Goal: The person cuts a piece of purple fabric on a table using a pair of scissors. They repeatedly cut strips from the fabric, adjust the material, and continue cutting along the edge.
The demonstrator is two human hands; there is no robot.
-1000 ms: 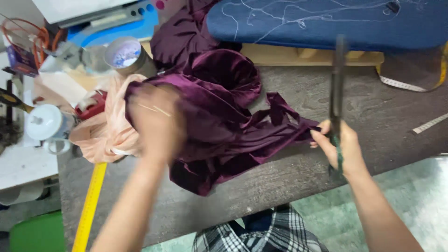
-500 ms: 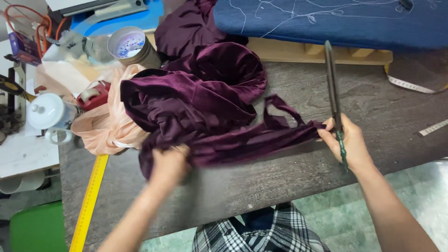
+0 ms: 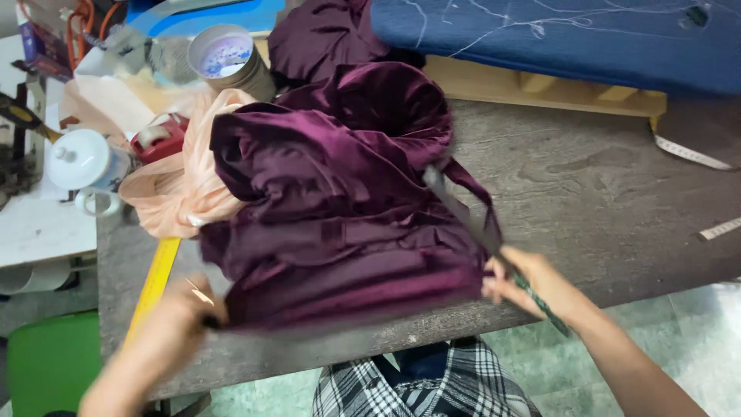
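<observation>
Purple velvet fabric (image 3: 340,232) bunched at worktop (image 3: 602,185) front edge, both hands on it.
Left hand (image 3: 193,305) pinches the hem; right hand (image 3: 532,282) closed on hem & long dark-green ruler (image 3: 494,243) — ruler tip may snag the pile, cloth could slide off edge.

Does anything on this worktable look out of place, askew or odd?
The yellow ruler lies partly under the heaped purple velvet fabric, and a measuring tape hangs over the table's far right edge. Nothing looks spilled or damaged.
</observation>
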